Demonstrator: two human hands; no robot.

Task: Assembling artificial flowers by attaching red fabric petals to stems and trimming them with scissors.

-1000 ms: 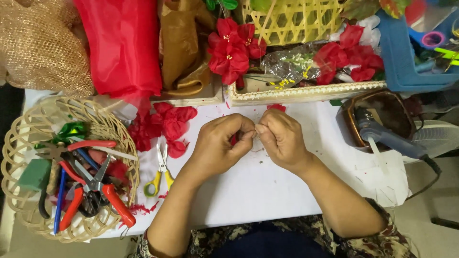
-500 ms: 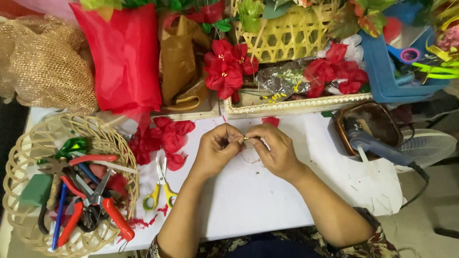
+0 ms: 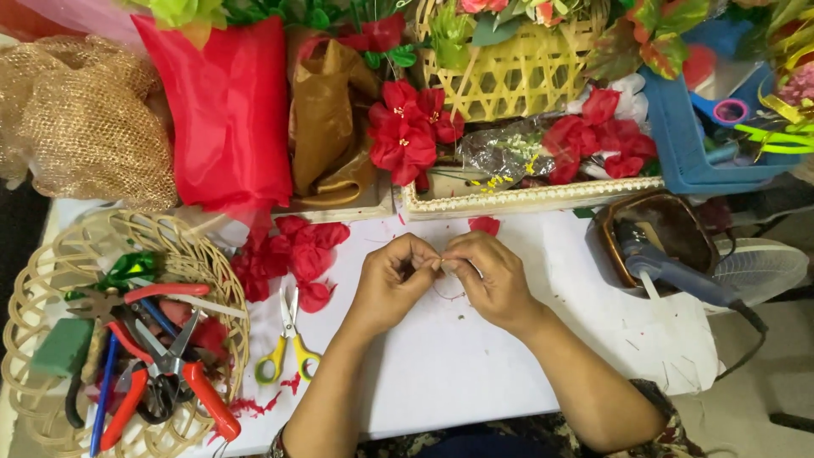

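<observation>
Head camera looks down on a white table [image 3: 475, 373], where the left hand [image 3: 394, 280] and right hand [image 3: 487, 276] meet fingertip to fingertip, pinched together on something small and thin, possibly a wire or stem, though it is too fine to tell. A faint red loop lies on the table just under the hands. Loose red fabric petals [image 3: 292, 254] sit to the left, near yellow-handled scissors [image 3: 288, 339], and one red petal [image 3: 485, 225] lies just beyond the knuckles. A woven basket [image 3: 34, 288] holds red-handled pliers [image 3: 199, 386] and other tools. No finished bloom shows in the fingers, so the piece looks early, with the petals not yet joined.
</observation>
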